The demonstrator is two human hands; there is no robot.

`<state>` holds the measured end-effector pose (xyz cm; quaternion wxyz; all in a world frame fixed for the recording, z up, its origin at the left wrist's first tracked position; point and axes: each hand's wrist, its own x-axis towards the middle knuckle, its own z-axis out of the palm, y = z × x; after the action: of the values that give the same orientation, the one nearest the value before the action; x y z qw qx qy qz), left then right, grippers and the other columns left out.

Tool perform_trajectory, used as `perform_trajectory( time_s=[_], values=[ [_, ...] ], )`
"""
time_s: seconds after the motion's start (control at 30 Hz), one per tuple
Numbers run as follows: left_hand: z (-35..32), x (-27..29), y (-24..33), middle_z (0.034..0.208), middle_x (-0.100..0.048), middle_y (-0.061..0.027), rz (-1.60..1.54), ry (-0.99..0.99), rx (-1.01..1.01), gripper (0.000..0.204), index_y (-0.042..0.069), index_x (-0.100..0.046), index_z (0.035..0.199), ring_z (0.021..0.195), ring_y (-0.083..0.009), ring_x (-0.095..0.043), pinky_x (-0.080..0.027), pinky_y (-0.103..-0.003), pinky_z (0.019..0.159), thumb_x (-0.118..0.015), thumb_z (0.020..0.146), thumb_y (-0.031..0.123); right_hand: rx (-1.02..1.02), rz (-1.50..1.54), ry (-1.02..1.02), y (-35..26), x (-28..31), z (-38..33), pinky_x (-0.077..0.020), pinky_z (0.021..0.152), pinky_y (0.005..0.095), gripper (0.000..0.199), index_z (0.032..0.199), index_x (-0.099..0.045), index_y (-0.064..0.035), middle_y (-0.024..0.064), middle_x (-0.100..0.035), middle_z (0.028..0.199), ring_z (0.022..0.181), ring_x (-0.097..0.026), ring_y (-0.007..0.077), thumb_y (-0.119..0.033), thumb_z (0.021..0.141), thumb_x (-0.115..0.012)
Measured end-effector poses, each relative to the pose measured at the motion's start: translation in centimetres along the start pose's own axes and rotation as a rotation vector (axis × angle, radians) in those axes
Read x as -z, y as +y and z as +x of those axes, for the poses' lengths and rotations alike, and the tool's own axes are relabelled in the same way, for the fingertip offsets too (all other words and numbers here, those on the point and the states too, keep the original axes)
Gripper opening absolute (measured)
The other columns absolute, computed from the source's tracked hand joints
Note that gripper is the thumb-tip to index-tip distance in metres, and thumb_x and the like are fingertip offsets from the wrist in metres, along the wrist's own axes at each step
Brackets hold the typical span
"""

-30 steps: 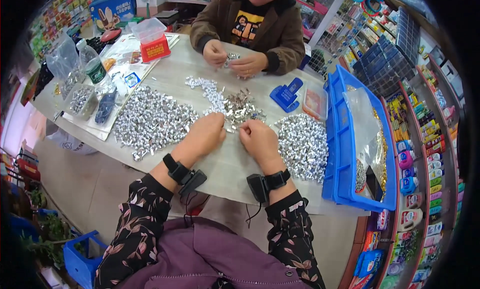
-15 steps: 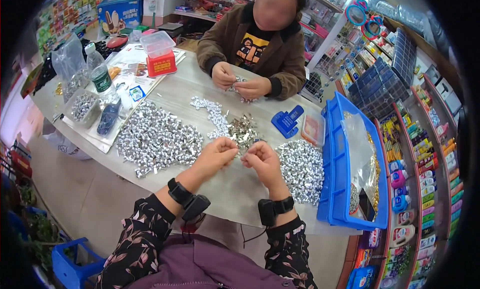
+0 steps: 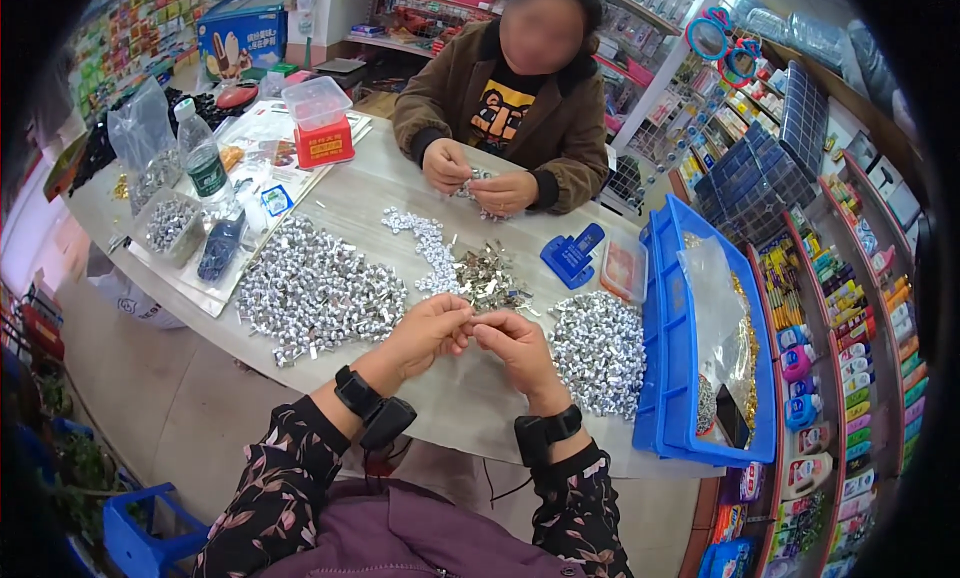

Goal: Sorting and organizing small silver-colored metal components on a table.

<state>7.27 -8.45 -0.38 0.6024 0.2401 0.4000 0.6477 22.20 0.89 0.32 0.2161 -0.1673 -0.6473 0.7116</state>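
Here, the left grip (image 3: 428,336) and the right grip (image 3: 517,348) are pinched together at the fingertips; whether a bit is held cannot be told. Just beyond, grey bits (image 3: 488,271) are heaped on the bench (image 3: 460,398), bordered by white bits (image 3: 430,246). Both grips are flanked by a left pile (image 3: 320,286) and a right pile (image 3: 598,356). The right end is occupied by a crate (image 3: 665,368), the left partly by a bottle (image 3: 206,168), the far side by a co-worker (image 3: 553,123).

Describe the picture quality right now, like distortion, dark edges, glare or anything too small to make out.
Head view: the near edge of the table bows under the fisheye lens; head view: the corners fall to black; head view: the left silver pile shows bright glints; head view: anything between the fingertips of the left hand and right hand is too small to make out.
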Motion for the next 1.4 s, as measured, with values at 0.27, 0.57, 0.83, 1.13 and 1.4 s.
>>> perform_trajectory(
  time_s=[0.27,0.57,0.83,1.13,1.4],
  values=[
    [0.0,0.4,0.2,0.075,-0.057,-0.0005,-0.100,0.028,0.005,0.010,0.007,-0.052,0.095,0.061,-0.0067,-0.056,-0.048,-0.018,0.052,-0.052,0.091,0.016,0.059,0.038,0.163,-0.6,-1.5,0.1,-0.0463,0.071,0.0208,0.012,0.095,-0.060,0.0000,0.0037,-0.063,0.086,0.077,-0.058,0.0084,-0.005,0.084,-0.060],
    [0.0,-0.1,-1.2,0.076,-0.058,-0.0054,0.242,0.059,-0.231,0.012,0.003,-0.049,0.097,0.060,-0.0106,-0.057,-0.049,-0.022,0.053,-0.050,0.091,0.014,0.142,-0.132,0.173,0.8,-1.2,0.0,-0.0470,0.071,0.0200,0.012,0.094,-0.058,0.0007,0.0046,-0.063,0.088,0.081,-0.059,0.0087,-0.003,0.083,-0.061],
    [-0.9,-0.9,-1.0,0.069,-0.058,-0.0070,0.729,0.134,-0.426,0.021,0.002,-0.043,0.105,0.057,-0.0131,-0.058,-0.046,-0.026,0.051,-0.050,0.091,0.016,-0.012,-0.021,0.100,0.7,-0.6,0.5,-0.0467,0.065,0.0195,0.012,0.093,-0.057,-0.0012,0.0034,-0.062,0.084,0.074,-0.059,0.0080,-0.005,0.082,-0.062],
    [-0.7,-0.5,-1.2,0.067,-0.057,-0.0034,0.814,0.100,-0.368,0.022,0.004,-0.047,0.106,0.056,-0.0085,-0.055,-0.042,-0.022,0.048,-0.054,0.089,0.017,-0.035,-0.177,0.103,1.8,-0.2,0.8,-0.0463,0.066,0.0198,0.014,0.095,-0.058,-0.0017,0.0026,-0.062,0.083,0.072,-0.057,0.0070,-0.007,0.082,-0.061],
    [-2.1,3.2,3.9,0.067,-0.057,-0.0069,1.104,0.347,-0.528,0.020,0.004,-0.055,0.098,0.057,-0.0148,-0.056,-0.043,-0.027,0.051,-0.058,0.085,0.019,0.176,-0.282,0.272,-0.4,1.2,1.1,-0.0425,0.058,0.0188,0.021,0.102,-0.058,-0.0018,-0.0013,-0.060,0.078,0.066,-0.053,0.0051,-0.007,0.082,-0.061]
  ],
)
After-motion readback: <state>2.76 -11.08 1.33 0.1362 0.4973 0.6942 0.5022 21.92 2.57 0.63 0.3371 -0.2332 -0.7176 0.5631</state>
